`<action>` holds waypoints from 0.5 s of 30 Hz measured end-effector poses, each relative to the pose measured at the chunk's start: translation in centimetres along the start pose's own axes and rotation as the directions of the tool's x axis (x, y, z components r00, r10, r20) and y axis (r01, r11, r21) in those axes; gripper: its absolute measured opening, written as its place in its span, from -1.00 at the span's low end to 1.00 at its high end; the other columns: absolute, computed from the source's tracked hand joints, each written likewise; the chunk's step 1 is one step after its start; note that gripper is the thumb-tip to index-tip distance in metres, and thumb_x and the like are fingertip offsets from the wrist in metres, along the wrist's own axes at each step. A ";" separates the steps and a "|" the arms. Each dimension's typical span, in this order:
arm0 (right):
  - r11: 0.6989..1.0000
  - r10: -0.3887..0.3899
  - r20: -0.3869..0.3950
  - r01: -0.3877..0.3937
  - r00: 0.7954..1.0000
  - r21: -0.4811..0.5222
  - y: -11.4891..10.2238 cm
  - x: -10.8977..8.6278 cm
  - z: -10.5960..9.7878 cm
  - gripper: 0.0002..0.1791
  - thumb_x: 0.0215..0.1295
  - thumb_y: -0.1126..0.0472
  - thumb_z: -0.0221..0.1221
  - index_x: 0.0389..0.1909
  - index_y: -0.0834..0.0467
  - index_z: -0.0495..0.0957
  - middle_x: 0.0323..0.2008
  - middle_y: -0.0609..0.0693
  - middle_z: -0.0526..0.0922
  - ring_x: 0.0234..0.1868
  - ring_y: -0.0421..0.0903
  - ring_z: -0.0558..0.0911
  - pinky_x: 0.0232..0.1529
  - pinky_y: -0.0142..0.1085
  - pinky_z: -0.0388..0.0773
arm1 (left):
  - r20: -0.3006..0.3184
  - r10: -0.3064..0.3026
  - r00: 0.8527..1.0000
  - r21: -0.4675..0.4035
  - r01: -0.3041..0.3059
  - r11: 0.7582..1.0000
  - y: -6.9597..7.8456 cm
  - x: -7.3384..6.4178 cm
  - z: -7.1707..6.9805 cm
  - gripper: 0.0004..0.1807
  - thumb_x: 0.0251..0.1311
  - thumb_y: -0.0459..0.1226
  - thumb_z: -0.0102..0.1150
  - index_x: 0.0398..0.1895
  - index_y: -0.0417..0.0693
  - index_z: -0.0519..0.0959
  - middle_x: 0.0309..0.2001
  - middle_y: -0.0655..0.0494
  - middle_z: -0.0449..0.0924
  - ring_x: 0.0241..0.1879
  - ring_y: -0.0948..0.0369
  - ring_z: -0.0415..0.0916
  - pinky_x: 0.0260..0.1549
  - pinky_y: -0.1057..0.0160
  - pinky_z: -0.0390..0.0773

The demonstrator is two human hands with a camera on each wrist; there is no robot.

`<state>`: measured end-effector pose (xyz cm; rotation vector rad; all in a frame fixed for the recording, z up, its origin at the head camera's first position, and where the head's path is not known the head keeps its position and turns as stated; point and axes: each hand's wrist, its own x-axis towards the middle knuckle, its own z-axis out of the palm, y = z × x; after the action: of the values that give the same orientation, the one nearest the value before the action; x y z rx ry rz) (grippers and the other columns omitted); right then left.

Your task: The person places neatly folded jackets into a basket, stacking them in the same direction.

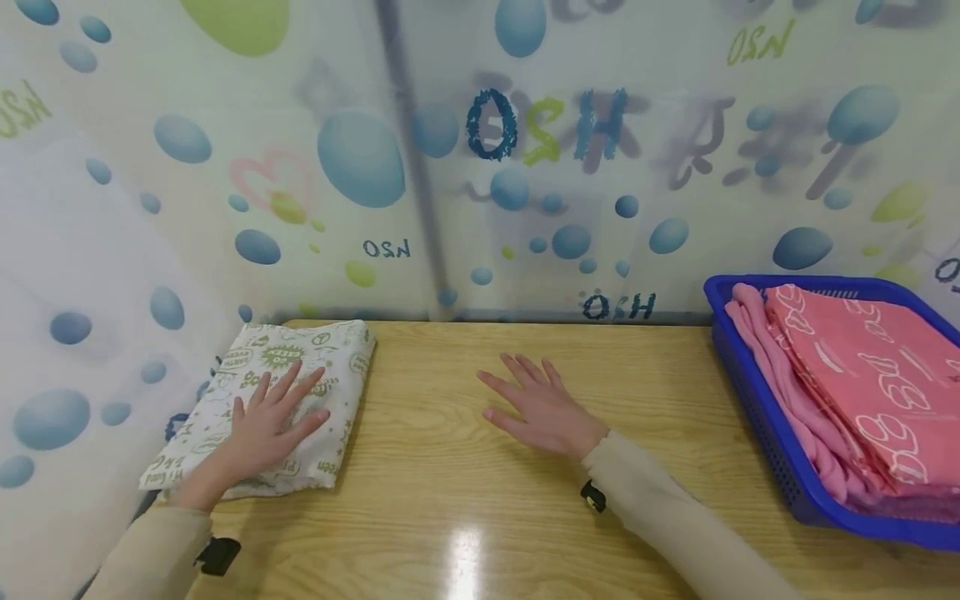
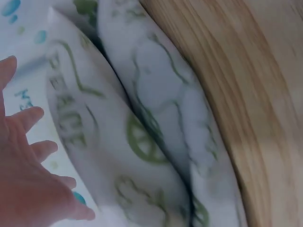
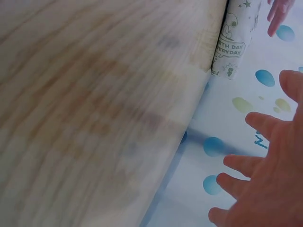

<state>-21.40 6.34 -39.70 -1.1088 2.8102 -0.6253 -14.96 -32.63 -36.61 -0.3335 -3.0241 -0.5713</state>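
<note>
A folded white cloth point(image 1: 347, 417) with green print lies at the left of the wooden table; its layered folds show close up in the left wrist view. My left hand point(image 1: 272, 425), fingers spread, is over this cloth; whether it touches cannot be told from the head view. Above the middle of the table is my right hand point(image 1: 542, 408), also with spread fingers and nothing held. In the right wrist view the right hand point(image 3: 270, 161) appears apart from the cloth point(image 3: 236, 40), whose end shows at the top.
A blue plastic basket point(image 1: 757, 442) at the right holds folded pink cloths point(image 1: 862, 392) with white lettering. The wooden table point(image 1: 427, 467) meets a wall sheet point(image 1: 465, 225) printed with blue and green bubbles at its back and left.
</note>
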 end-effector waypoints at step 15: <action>0.998 0.035 0.011 -0.035 0.999 -0.049 0.1 0.0 0.9 -0.37 0.51 -0.20 -0.24 0.50 -0.07 0.09 0.47 0.25 -0.05 0.45 0.20 -0.03 0.35 0.22 -0.27 | 0.119 -0.275 0.954 -0.024 0.279 0.960 -7.4 -0.6 -2.2 -0.08 0.42 0.17 -0.25 0.48 -0.29 -0.31 0.29 -0.71 -0.58 0.19 -0.65 -0.58 -0.18 -0.69 -0.32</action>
<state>-21.32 6.08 -40.61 -1.0649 2.8425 -0.5474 -15.96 -40.27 -37.20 0.0635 -3.1982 -0.6516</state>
